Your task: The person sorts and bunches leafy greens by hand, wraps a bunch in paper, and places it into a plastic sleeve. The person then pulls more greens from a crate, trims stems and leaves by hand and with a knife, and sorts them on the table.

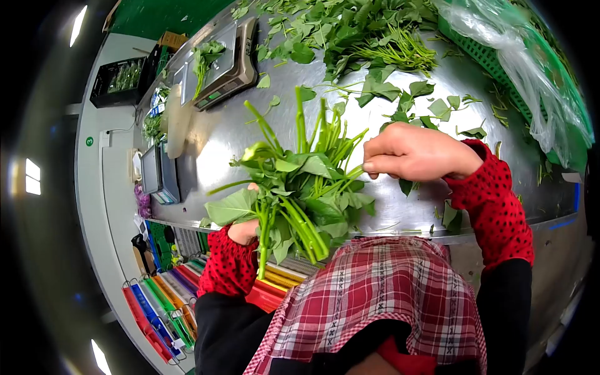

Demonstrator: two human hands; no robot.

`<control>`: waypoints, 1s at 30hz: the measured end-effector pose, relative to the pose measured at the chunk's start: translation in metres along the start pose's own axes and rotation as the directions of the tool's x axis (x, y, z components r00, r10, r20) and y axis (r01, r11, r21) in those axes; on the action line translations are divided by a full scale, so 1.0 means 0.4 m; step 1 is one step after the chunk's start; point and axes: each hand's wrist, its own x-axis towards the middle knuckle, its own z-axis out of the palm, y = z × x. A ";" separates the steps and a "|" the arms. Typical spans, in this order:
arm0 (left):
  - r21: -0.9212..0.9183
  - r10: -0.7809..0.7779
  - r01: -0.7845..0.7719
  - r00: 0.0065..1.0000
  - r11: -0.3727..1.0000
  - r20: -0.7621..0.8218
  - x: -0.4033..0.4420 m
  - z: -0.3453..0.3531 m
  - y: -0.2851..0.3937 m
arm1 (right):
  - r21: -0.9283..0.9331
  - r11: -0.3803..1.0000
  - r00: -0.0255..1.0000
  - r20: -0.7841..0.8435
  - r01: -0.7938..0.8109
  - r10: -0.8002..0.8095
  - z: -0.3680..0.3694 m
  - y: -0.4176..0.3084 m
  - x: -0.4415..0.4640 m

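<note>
A bunch of leafy green stems [300, 181] is in my left hand [245, 230], which is mostly hidden under the leaves, at the table's near edge. Cut stem ends point both away from me and down toward my apron. My right hand [415, 152] is at the bunch's right side, thumb and fingertips pressed together at the end of a stem. Beyond both hands a large pile of leafy stems [356, 31] lies on the metal table [219, 150], with loose leaves [412, 106] nearer my right hand.
At the back left, a scale [234, 65] holds a small bunch of greens [205, 60]. Another scale [160, 172] stands at the left edge. A green basket [484, 56] with clear plastic is at the right. Coloured rolls or strips [159, 312] hang below left.
</note>
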 end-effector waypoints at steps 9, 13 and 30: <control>0.053 -0.034 0.033 0.999 0.998 0.017 0.016 -0.017 -0.026 | -0.541 0.832 0.716 -0.628 -0.119 -0.306 0.051 0.097 -0.050; -0.146 0.036 -0.028 0.998 0.989 0.055 0.045 0.020 -0.003 | -0.545 0.838 0.865 -0.432 -0.024 -0.256 0.162 -0.055 0.093; -0.655 -0.317 0.171 0.942 0.736 -0.111 -0.015 0.011 -0.022 | 0.685 0.724 0.863 -0.409 0.076 0.296 0.183 0.123 0.088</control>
